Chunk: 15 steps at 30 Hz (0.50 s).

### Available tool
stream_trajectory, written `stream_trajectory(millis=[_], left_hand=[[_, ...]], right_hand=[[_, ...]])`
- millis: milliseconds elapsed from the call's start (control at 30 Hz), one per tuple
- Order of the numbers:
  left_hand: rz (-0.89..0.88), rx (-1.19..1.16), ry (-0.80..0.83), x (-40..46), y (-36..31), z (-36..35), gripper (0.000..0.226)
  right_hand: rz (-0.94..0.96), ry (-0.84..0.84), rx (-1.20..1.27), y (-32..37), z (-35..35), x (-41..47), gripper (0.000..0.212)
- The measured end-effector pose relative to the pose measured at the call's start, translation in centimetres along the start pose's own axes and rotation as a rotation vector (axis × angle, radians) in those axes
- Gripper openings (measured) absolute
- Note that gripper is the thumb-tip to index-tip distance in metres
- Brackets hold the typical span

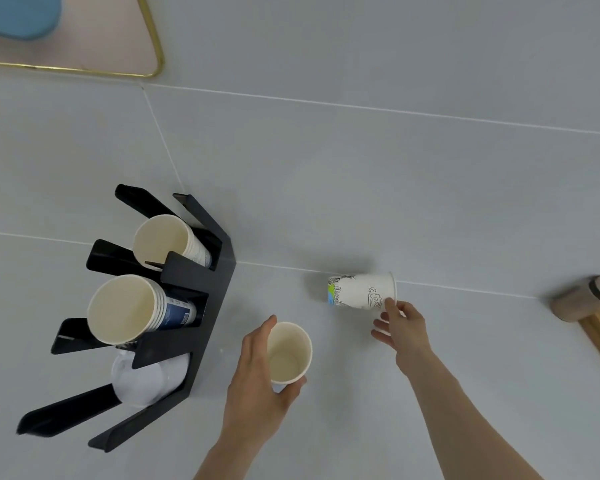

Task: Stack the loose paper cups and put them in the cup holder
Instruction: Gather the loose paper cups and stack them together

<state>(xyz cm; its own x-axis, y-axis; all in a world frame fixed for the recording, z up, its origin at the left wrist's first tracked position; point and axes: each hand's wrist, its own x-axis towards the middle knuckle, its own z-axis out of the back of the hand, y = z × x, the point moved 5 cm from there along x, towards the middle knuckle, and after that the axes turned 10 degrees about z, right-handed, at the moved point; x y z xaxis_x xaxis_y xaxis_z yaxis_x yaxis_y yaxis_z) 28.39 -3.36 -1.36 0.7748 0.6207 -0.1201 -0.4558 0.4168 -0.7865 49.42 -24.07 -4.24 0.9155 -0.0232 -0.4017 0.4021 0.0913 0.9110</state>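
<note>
A black cup holder (201,299) stands at the left on the grey surface. Its top slot holds a stack of paper cups (168,242); the middle slot holds a stack with blue print (136,308); the lower slot holds white lids (142,379). My left hand (257,375) is wrapped around an upright paper cup (288,351), mouth facing up. A printed paper cup (359,291) lies on its side to the right. My right hand (400,327) touches its rim with thumb and fingertips.
A pink tray with a gold rim (153,46) and a blue object (18,15) sit at the far left. A wooden piece with a round beige container (582,303) lies at the right edge.
</note>
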Motion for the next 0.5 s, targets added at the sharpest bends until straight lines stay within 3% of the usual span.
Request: stream_trajectory(millis=[200, 367, 433, 500], left_hand=[[0.037, 0.017, 0.025, -0.1, -0.5, 0.2, 0.105], [0.055, -0.021, 0.067, -0.6, -0.8, 0.5, 0.104], [0.054, -0.051, 0.095, -0.8, -0.8, 0.3, 0.108], [0.083, -0.141, 0.156, -1.1, -0.7, 0.3, 0.119]], right_hand=[[0.411, 0.209, 0.081, 7.5, -1.4, -8.9, 0.022], [0.877, 0.325, -0.205, 9.4, -1.8, -15.9, 0.005], [0.989, 0.366, -0.358, 8.2, -2.2, -17.2, 0.015], [0.972, 0.429, -0.451, 6.4, -2.5, -17.5, 0.029]])
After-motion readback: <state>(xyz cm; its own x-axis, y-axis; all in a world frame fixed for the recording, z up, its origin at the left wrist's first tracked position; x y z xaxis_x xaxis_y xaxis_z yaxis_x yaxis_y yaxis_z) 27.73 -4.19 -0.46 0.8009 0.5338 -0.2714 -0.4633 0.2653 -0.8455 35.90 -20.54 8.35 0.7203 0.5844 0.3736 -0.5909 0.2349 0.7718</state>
